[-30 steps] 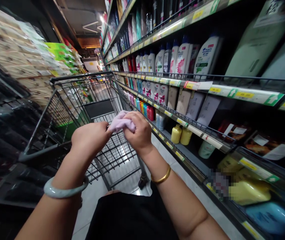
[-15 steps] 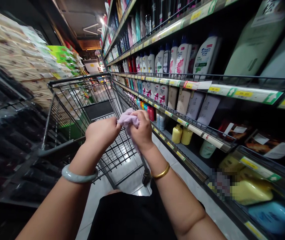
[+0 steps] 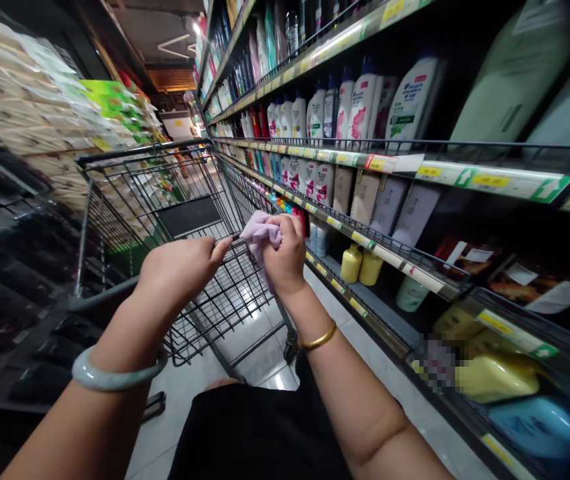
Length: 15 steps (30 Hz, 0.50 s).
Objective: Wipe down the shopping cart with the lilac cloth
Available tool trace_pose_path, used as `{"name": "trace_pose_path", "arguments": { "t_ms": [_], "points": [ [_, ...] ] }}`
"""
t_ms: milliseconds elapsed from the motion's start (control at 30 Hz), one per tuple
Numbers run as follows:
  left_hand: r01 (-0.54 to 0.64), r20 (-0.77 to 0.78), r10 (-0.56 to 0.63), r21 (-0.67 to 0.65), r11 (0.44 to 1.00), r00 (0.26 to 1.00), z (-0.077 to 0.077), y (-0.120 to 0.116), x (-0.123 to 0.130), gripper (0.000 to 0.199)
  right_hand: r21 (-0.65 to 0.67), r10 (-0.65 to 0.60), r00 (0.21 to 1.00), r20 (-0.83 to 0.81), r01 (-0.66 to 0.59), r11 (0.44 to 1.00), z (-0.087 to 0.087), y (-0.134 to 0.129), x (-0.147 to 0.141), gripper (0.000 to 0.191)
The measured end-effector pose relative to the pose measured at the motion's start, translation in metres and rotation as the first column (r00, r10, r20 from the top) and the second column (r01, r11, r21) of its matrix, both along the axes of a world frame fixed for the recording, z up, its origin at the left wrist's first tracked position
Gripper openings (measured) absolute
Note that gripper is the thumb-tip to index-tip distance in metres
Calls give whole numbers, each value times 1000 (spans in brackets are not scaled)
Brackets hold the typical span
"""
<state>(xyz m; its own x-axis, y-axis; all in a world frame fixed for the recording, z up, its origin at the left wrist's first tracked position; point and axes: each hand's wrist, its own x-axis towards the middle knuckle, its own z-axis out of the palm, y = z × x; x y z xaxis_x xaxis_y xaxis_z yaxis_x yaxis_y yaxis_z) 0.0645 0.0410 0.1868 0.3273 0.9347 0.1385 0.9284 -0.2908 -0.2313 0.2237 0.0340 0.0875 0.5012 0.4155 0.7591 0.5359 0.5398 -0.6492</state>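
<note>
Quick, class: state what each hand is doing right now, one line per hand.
Left hand: loosely curled, fingertips at the pale purple cloth; a grip cannot be told.
Right hand: closed, holding the cloth.

Lilac cloth, crumpled, held above the cart basket

Pale purple cloth [image 3: 261,235], soft and bunched into folds; upper part shows over the right hand's [image 3: 285,257] fingers, a fold trails below; left hand [image 3: 179,270] just beside it.
</note>
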Motion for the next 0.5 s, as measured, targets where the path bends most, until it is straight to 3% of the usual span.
{"name": "trace_pose_path", "arguments": {
  "t_ms": [200,333,433,500],
  "points": [
    [61,-64,-59,30,998,996,-3,-4,2,57,6,100,989,112,-102,995,-4,1,-18,18],
    [50,-33,-50,13,999,998,-1,3,4,70,56,47,999,-24,-45,997,-5,5,-2,12],
    [107,-34,-111,-103,989,993,6,13,8,65,66,-25,992,-122,33,997,-5,7,2,13],
    [178,15,-179,-193,965,984,10,17,8,53,79,3,997,-71,3,997,-5,6,-3,14]
  ]
}}
